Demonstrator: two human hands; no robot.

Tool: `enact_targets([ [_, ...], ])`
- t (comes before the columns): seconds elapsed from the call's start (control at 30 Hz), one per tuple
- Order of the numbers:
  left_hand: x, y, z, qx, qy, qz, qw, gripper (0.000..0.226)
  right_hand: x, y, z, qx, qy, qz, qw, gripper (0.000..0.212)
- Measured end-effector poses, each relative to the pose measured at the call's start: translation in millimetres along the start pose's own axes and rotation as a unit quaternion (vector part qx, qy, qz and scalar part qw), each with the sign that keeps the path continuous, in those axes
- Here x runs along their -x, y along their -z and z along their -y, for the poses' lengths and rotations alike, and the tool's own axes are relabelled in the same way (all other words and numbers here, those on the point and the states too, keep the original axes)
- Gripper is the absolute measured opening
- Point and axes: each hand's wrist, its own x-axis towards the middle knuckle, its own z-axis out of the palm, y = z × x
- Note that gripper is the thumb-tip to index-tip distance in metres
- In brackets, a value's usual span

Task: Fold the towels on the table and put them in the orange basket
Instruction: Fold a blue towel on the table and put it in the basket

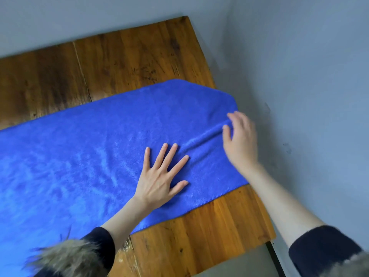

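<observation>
Head-camera view: a wooden table (139,60) is seen running from upper left to lower right against grey walls (299,56), and most of it is covered by a blue towel (79,156), spread flat from the left edge of the frame to the right of centre. At centre, the left hand (159,182) is laid flat on the towel, fingers straight and splayed, nothing gripped. Right of centre, a raised ridge of cloth is being touched by the loosely curled fingers of the right hand (239,140); whether it is pinched cannot be told.
</observation>
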Motion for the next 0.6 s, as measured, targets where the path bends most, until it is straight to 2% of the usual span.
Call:
enact_targets([
  [0.1, 8, 2, 3, 0.018, 0.037, -0.007, 0.999, 0.058, 51, -21, 12, 0.078, 0.081, 0.089, 0.990, 0.047],
  [0.2, 19, 3, 16, 0.007, 0.073, 0.000, 0.997, 0.060, 80, -36, 10, 0.144, 0.090, 0.156, 0.973, 0.058],
  [0.33, 34, 1, 24, -0.015, 0.064, 0.032, 0.997, 0.059, 98, -36, 2, 0.190, 0.081, 0.175, 0.963, 0.060],
  [0.6, 68, -4, -9, 0.002, 0.023, 0.038, 0.999, 0.053, 160, -16, -14, 0.221, 0.040, 0.195, 0.955, 0.061],
])
